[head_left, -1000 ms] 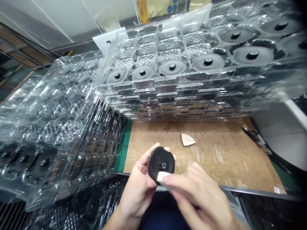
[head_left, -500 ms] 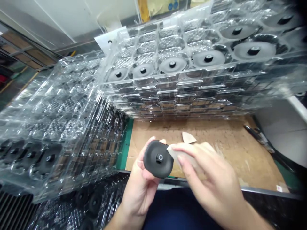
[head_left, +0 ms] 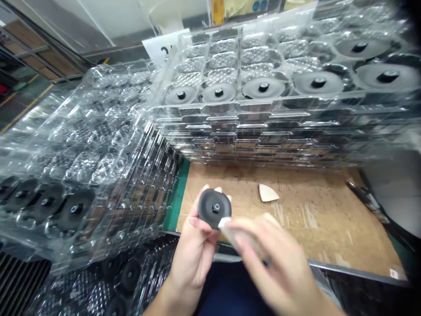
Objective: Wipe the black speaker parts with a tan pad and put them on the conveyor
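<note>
My left hand (head_left: 195, 248) is closed around the edge of a black disc (head_left: 207, 210), which has a short hollow stud at its centre facing up. Smeared by motion, my right hand (head_left: 274, 259) pinches a pale, flat strip-like piece (head_left: 235, 235). The white tip of this piece meets the disc's lower right rim. Just beyond my hands, a small pale triangular pad (head_left: 268, 193) with a dark edge lies on the brown board (head_left: 312, 210).
Stacked clear plastic trays (head_left: 256, 112) holding similar discs stand behind the board. Another tray stack (head_left: 108, 166) rises at the left. A black-handled tool (head_left: 366, 202) lies at the board's right side, and more discs (head_left: 130, 272) sit in a tray low at the left.
My right hand has brought the pale piece from the disc's upper right edge down to its lower right rim. The whole view has shifted slightly.
</note>
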The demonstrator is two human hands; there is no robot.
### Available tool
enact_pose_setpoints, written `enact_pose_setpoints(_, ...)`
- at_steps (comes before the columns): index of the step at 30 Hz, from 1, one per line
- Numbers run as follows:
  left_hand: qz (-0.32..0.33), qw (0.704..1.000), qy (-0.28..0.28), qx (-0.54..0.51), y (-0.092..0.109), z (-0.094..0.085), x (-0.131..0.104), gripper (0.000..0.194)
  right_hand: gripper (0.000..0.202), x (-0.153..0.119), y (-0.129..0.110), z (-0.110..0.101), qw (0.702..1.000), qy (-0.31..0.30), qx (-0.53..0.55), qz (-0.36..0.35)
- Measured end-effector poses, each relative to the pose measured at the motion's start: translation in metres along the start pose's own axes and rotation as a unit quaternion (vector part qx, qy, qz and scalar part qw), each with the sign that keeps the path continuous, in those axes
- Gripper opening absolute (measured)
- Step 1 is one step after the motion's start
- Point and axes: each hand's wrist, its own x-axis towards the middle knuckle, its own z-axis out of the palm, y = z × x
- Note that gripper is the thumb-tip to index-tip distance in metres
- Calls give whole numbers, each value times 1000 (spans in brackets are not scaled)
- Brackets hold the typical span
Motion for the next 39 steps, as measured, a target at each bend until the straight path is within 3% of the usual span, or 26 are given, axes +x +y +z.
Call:
enact_pose_setpoints(4, 17, 999, -5, -37, -1, -14, 5, 51, 25, -1, 42, 23, 989, 17, -46, 137)
enact_pose_setpoints(9, 7, 998, -13, -57, 4, -19, 6, 47, 23, -31, 69, 57, 989, -43, -44, 138)
enact_pose_setpoints(12, 7, 998, -14, -55, 7, -21, 6, 42, 22, -28, 62, 49, 989, -56, -34, 133)
enact_pose_setpoints(15, 12, 999, -23, -48, 7, -22, 5, 45, 23, -4, 37, 23, 990, 8, -39, 132)
enact_pose_setpoints(17, 14, 999, -25, -45, 6, -21, 5, 43, 25, 10, 16, 10, 994, 46, -60, 77)
enact_pose_setpoints(20, 21, 999, -17, -34, 5, -18, 4, 41, 31, 14, -9, 7, 996, 20, -89, -14)
enact_pose_setpoints(22, 17, 999, -20, -23, 6, -17, 2, 42, 30, 11, -17, 11, 997, -24, -64, -32)
enact_pose_setpoints(28, 43, 999, -5, -6, 3, -17, -2, 49, 29, 6, -14, 10, 996, -34, -80, -28)
enact_pose_setpoints(30, 28, 1000, -7, 1, 4, -16, -2, 47, 29, 7, -14, 8, 997, -65, -34, -39)
enact_pose_setpoints(32, 36, 999, -12, 5, 4, -16, -2, 48, 26, 7, -14, 6, 997, -71, -6, -17)
enact_pose_setpoints(35, 51, 998, -22, 2, 5, -15, -1, 50, 27, 8, -16, 5, 999, -30, -31, -4)
enact_pose_setpoints(37, 38, 999, -25, -2, 4, -15, 0, 48, 27, 9, -14, 4, 998, -54, 10, -1)
enact_pose_setpoints(39, 36, 999, -22, -4, 2, -15, 1, 47, 23, 12, -4, 4, 996, -70, 41, 45)
